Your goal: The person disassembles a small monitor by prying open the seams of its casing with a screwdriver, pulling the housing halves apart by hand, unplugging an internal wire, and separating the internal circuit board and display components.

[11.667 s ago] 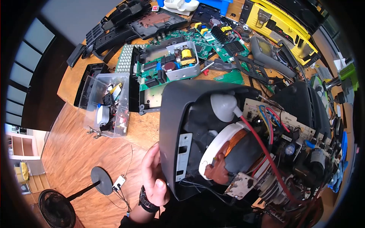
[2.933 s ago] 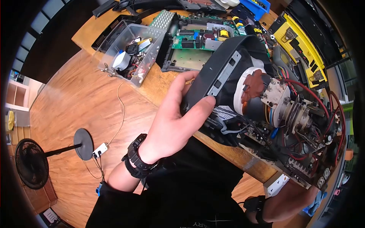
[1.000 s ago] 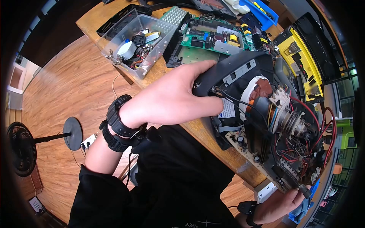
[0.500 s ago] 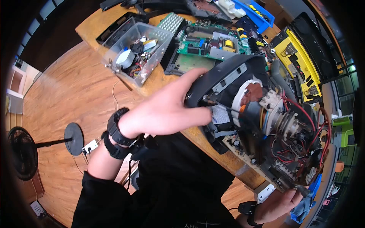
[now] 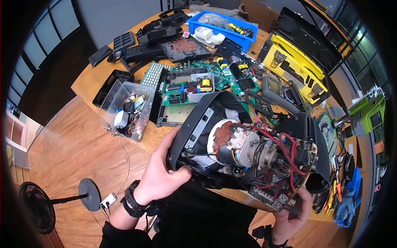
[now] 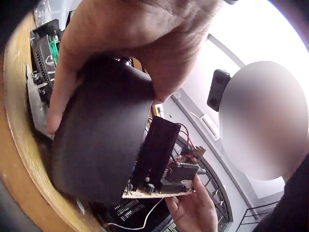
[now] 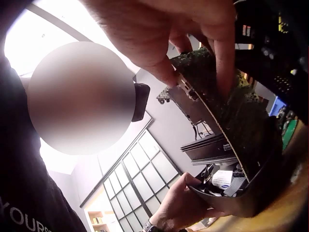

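A black CRT monitor housing (image 5: pixel 188 128), with its picture tube and deflection yoke exposed, rests tilted at the bench's front edge. My left hand (image 5: pixel 163 173) grips the housing's left edge, thumb on the near side; in the left wrist view its fingers spread over the smooth black casing (image 6: pixel 104 130). The tube's neck (image 5: pixel 262 153) points right, among red wires (image 5: pixel 285 144). My right hand (image 5: pixel 291 215) pinches the edge of the circuit board (image 5: pixel 264 196) at the right. In the right wrist view its thumb lies at the edge and its fingers on the board's solder side (image 7: pixel 236 121).
Behind stand a clear bin of small parts (image 5: pixel 134 107), an opened chassis with a green board (image 5: pixel 178 93), a blue tray (image 5: pixel 248 39) and a yellow toolbox (image 5: pixel 289 66). A vise-like green tool (image 5: pixel 368 113) and hand tools (image 5: pixel 335 190) lie right. A fan (image 5: pixel 37 206) stands on the floor.
Over the last second the head view has swung up and the housing has turned, its tube neck now pointing right. Both hands keep their hold. Far earlier, the tube's grey anode cap faced up.
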`<move>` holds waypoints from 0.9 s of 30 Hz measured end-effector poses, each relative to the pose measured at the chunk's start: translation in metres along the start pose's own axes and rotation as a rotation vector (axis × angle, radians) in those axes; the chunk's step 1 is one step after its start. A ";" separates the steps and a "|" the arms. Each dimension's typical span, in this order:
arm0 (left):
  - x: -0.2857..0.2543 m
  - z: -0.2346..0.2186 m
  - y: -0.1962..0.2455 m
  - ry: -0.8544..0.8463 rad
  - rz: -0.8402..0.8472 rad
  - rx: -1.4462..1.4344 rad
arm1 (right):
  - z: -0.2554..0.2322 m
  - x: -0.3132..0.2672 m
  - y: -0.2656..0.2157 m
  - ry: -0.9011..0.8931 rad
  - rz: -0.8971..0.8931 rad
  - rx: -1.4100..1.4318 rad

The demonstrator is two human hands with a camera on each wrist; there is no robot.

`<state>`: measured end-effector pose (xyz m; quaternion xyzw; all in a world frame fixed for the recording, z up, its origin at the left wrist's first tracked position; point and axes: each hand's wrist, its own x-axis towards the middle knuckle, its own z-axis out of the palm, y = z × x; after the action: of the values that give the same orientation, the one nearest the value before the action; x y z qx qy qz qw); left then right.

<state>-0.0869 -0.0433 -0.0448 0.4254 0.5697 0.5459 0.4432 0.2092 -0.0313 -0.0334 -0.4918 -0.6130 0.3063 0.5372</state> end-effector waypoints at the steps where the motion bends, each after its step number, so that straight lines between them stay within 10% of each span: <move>1: -0.003 0.002 -0.002 0.026 0.023 -0.012 | -0.003 0.000 0.002 -0.037 0.015 0.042; 17: -0.018 0.011 -0.024 0.172 0.223 -0.064 | 0.002 0.014 0.002 -0.140 0.072 0.187; 27: -0.016 -0.005 -0.009 -0.043 0.167 -0.179 | -0.008 0.009 0.015 -0.166 0.083 0.227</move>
<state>-0.0878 -0.0609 -0.0534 0.4418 0.4716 0.6203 0.4446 0.2210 -0.0194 -0.0418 -0.4257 -0.5958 0.4352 0.5239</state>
